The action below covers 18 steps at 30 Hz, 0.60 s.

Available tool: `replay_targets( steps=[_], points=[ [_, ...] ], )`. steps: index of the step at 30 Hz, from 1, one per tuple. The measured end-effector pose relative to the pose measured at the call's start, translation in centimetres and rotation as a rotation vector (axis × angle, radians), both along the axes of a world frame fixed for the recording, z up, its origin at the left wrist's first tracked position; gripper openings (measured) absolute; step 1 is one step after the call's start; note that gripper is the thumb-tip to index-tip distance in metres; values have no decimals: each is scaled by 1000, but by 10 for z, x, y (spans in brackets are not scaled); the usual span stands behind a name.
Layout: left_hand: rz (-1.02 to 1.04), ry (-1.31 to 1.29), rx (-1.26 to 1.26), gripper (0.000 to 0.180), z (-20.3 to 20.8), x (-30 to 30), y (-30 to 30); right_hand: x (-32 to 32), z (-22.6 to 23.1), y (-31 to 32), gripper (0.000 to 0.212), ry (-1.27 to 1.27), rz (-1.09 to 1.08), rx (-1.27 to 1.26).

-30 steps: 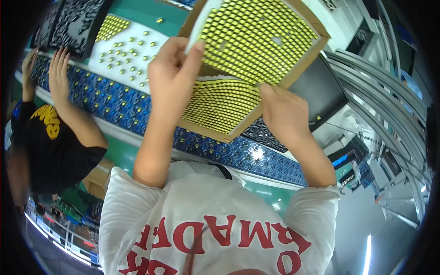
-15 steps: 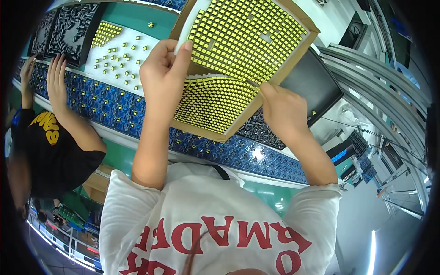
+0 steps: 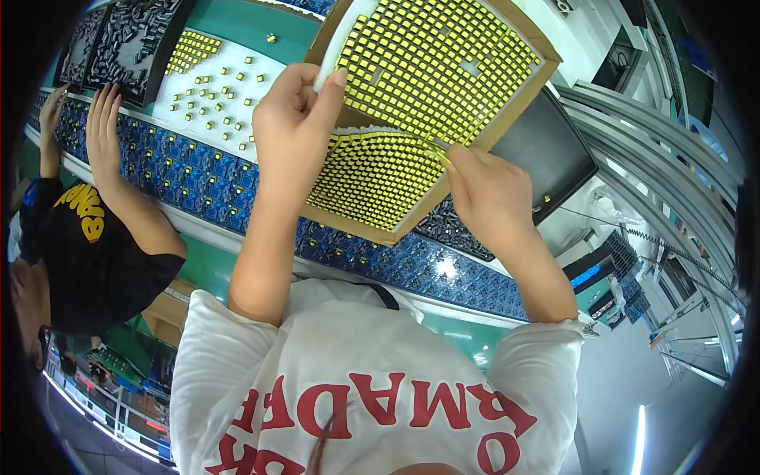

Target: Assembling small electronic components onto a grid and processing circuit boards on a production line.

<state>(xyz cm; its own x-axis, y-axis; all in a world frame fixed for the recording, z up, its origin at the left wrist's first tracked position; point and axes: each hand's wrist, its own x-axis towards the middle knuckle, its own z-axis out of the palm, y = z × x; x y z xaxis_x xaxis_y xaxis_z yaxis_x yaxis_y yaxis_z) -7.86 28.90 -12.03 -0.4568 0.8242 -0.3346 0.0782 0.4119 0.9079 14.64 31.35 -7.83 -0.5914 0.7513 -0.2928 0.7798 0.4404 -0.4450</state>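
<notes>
- Thumb and fingers of the left hand point(image 3: 293, 119) pinch the edge of a white, foam-like sheet point(image 3: 343, 36) covered with small yellow-topped square blocks point(image 3: 435, 71), as half a second ago.
- That sheet stays raised at a tilt in an open brown cardboard box point(image 3: 514, 108), above a second block layer point(image 3: 380, 178).
- Right hand point(image 3: 491, 186) remains at the gap between layers, fingers curled close together; a yellow sliver now shows at their tips, where a thin greyish one stuck out before (too small to tell what they grip).
- Box and hands appear slightly further right (the whole view shifted likewise).
</notes>
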Motion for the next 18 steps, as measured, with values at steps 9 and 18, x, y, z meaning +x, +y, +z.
replay_targets(
  steps=[9,18],
  points=[
    [11,2,10,24,1,-1,0,-9,3,7,6,-16,28,4],
    [-2,41,-3,25,1,-1,-1,-25,-3,12,6,70,40,-17]
  ],
)
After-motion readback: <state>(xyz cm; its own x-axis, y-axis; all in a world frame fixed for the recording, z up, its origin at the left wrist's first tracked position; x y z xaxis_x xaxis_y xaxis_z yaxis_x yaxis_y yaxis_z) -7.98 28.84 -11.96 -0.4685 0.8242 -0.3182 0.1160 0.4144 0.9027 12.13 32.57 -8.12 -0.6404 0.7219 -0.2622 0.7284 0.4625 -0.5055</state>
